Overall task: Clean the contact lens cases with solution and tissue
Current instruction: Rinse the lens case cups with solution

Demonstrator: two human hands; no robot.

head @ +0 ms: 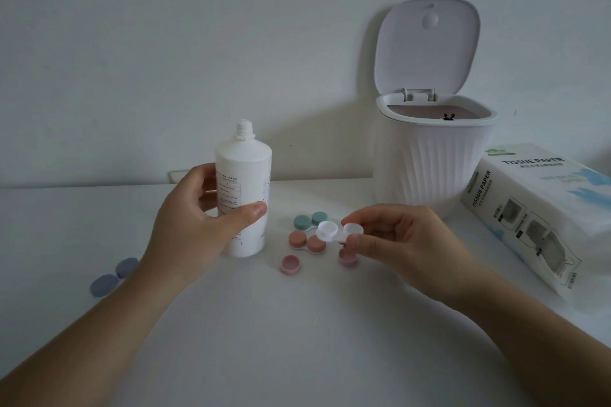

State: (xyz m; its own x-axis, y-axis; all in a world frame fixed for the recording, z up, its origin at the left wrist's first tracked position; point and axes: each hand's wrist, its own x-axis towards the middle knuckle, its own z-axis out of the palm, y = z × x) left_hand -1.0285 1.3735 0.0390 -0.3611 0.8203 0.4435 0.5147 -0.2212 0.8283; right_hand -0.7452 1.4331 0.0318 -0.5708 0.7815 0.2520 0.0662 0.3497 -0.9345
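Observation:
My left hand point(198, 221) grips an upright white solution bottle point(244, 175) with no cap on its neck, standing on the white table point(297, 324). My right hand point(396, 238) pinches an open white lens case point(334, 231) by its right cup, just above the table. Beneath and beside it lie a green-capped case point(309, 221), a pink-capped case point(305, 241) and two loose pink caps point(290, 264) point(345, 258), the second partly hidden under my fingers. A blue-grey case point(114, 276) lies left of my left wrist.
A white ribbed bin point(429, 168) with its lid raised stands at the back right. A pack of tissue paper point(542, 215) lies to its right, reaching towards the table's right edge. A wall runs along the back.

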